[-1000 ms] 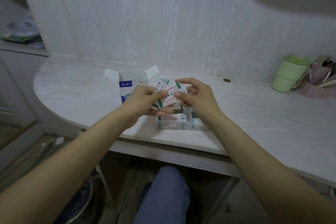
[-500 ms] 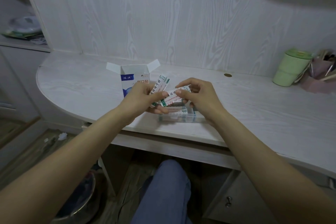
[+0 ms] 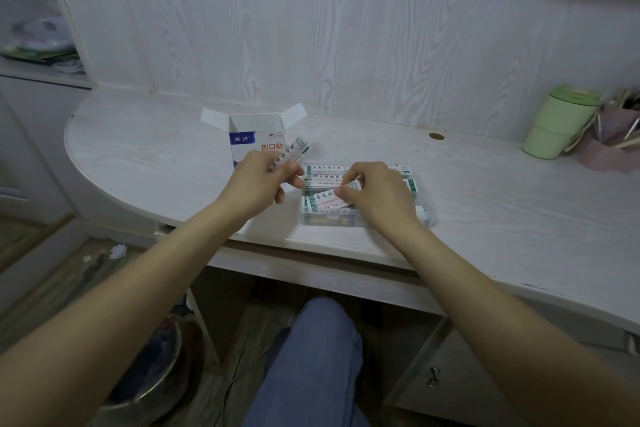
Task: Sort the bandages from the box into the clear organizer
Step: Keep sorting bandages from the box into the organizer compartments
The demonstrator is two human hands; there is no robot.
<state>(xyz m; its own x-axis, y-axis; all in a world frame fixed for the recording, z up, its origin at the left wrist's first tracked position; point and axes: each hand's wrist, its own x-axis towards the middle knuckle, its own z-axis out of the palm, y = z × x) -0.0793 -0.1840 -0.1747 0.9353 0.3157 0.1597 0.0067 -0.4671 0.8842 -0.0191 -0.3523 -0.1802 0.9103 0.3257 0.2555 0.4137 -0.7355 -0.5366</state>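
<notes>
Your right hand (image 3: pixel 377 194) pinches 1 bandage (image 3: pixel 323 199) over the clear organizer (image 3: pixel 424 215); your left hand (image 3: pixel 263 180) holds spares (image 3: pixel 292 154) beside the box (image 3: pixel 254 140). Release crooked and it may jam across compartments.

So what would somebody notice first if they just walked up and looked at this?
Probably the two hands in the middle of the desk: the left hand holds a few bandages up, and the right hand pinches one bandage over the clear organizer. Just behind the left hand stands the open blue and white box, and a green cup sits far to the right.
</notes>
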